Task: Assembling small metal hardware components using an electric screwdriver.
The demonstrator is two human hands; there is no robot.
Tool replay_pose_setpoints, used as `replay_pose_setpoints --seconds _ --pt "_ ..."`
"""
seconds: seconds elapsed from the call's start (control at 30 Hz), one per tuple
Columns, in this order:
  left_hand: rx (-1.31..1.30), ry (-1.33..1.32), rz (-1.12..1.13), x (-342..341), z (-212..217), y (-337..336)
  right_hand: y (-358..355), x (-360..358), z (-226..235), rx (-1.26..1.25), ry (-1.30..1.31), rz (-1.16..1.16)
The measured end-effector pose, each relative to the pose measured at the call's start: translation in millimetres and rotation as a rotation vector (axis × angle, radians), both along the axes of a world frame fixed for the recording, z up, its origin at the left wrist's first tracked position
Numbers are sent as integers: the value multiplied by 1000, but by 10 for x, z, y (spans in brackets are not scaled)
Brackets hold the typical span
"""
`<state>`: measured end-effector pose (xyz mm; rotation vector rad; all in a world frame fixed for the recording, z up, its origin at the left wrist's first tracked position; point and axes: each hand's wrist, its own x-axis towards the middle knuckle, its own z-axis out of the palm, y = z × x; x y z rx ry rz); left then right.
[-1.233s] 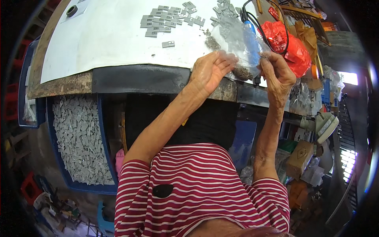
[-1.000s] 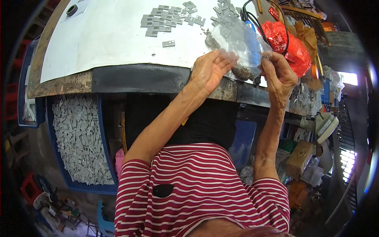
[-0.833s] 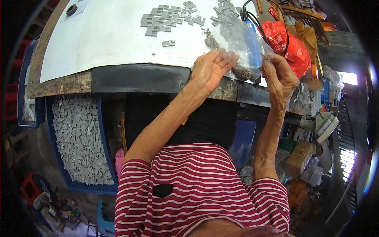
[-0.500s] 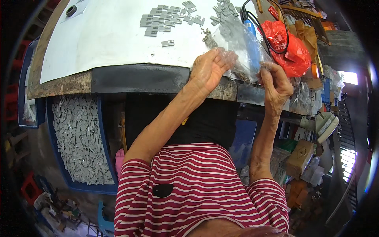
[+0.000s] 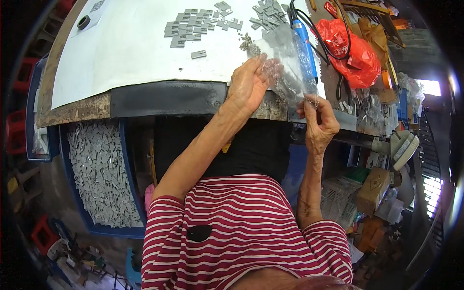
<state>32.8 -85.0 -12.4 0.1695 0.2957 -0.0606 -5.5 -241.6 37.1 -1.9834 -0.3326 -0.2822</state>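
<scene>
A clear plastic bag (image 5: 290,79) with small brownish bits in it stretches between my two hands over the table's front edge. My left hand (image 5: 249,82) has its fingers curled at the bag's left side, and the film covers the fingertips. At the bag's lower right corner, my right hand (image 5: 320,122) pinches the film between thumb and fingers. Beside the bag lies a blue electric screwdriver (image 5: 303,41) with a black cord. A small pile of brownish bits (image 5: 247,43) sits on the white sheet just beyond my left hand.
Flat grey pieces (image 5: 186,29) lie on the white sheet (image 5: 130,53), with another heap (image 5: 268,14) farther right. A red plastic bag (image 5: 355,53) stands right of the screwdriver. Below the table at left is a blue bin (image 5: 126,169) full of grey pieces. A black ring (image 5: 84,21) lies far left.
My right hand has come nearer and to the left with its corner of the bag. My left hand has shifted slightly left. The view has shifted a little.
</scene>
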Motion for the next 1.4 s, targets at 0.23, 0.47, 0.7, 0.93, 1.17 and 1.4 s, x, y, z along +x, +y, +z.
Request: replay_pose_setpoints --seconds 0.23,0.47,0.7,0.93,1.17,1.4 --pt "-20 -64 -4 19 -30 19 -11 -97 -135 51 11 10" --pt "26 -211 11 -3 83 24 -63 -180 -255 288 65 -19" --pt "238 -358 1 -1 203 -6 -134 -131 -412 596 132 -56" --pt "393 -424 16 0 206 -8 -142 -118 -424 625 154 -73" --pt "604 -452 44 -23 277 -65 -127 -136 -385 608 203 -101" --pt "535 -365 79 61 199 -26 -115 -120 -358 585 239 -133"
